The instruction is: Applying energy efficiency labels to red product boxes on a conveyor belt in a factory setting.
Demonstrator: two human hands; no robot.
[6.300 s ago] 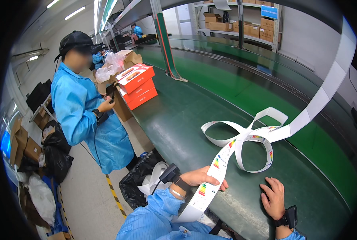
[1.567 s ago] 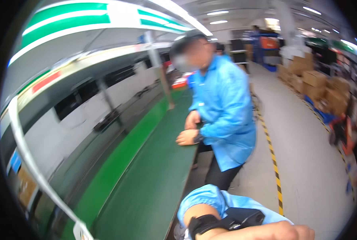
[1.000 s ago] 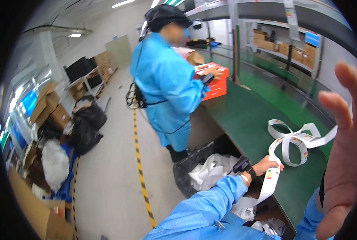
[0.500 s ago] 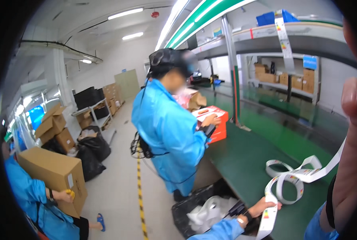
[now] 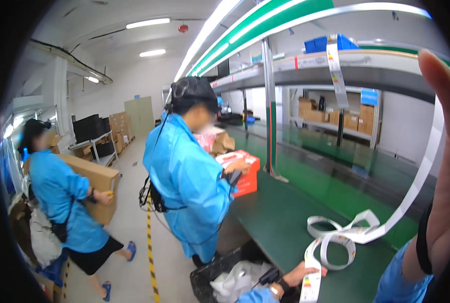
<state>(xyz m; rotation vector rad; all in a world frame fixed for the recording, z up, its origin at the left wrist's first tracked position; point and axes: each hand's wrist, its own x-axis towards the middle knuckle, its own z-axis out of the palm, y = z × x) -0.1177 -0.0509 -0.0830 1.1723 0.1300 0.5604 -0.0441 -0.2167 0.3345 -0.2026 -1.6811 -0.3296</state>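
Note:
A long white strip of labels (image 5: 338, 251) with coloured bars lies in loose loops on the green bench. My left hand (image 5: 301, 274) is closed on its near end at the bench edge, and a piece hangs down from the fingers. From the loops the strip climbs steeply to my right hand (image 5: 449, 103), raised at the far right of the picture. That hand seems to grip the strip, but its fingers are partly cut off by the rim, and where they meet the strip is hidden.
A co-worker (image 5: 187, 177) in blue stands at the green bench (image 5: 280, 227) by a red-orange box (image 5: 245, 177). Another person (image 5: 71, 197) carries a large carton (image 5: 96, 174). Below the bench edge is a black-lined bin (image 5: 205, 275). A post (image 5: 270, 111) supports the shelf.
The view has turned, so the bench and nearby co-worker sit further left. The person with the carton has stepped more into view. More of the strip rising toward my right hand shows.

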